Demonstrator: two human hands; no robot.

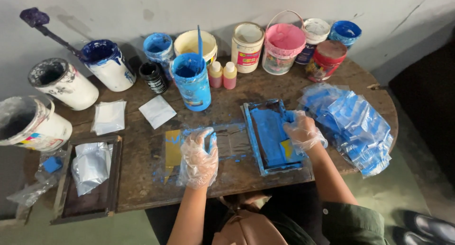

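Both my hands wear thin clear plastic gloves. My left hand (199,156) lies flat, fingers apart, on a clear plastic sheet (232,140) smeared with blue paint on the wooden table (142,178). A yellow card (172,149) lies just left of that hand. My right hand (303,131) rests on a blue-painted wooden screen frame (265,131) and grips a small yellow scraper (286,148) inside the frame.
A pile of blue-printed plastic bags (353,124) lies at the right edge. Several paint tubs stand along the back, among them a blue one (192,81) and a pink one (283,41). Another dark frame (90,178) holding clear bags sits at the left front.
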